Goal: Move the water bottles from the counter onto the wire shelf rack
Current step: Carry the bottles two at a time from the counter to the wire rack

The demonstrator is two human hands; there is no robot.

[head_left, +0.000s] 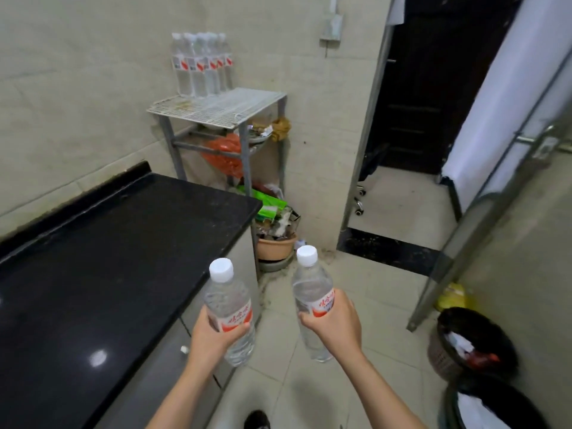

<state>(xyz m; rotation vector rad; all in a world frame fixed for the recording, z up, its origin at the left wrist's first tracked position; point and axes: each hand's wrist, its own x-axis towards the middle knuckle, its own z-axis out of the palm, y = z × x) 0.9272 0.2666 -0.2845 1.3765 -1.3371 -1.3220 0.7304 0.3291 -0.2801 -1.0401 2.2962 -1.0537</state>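
My left hand (213,337) grips a clear water bottle (227,300) with a white cap and red label, held upright beside the end of the black counter (117,243). A second, matching water bottle (311,289) is in my right hand (335,325), over the tiled floor. Ahead stands the wire shelf rack (216,109) against the wall. Several water bottles (201,63) stand in a row at the back of its top shelf. The front of that shelf is bare wire.
Bags and clutter fill the rack's lower shelves, and a clay-coloured pot (275,247) sits on the floor at its foot. A dark doorway (433,88) opens on the right. Two waste baskets (470,342) stand at the lower right by a metal frame.
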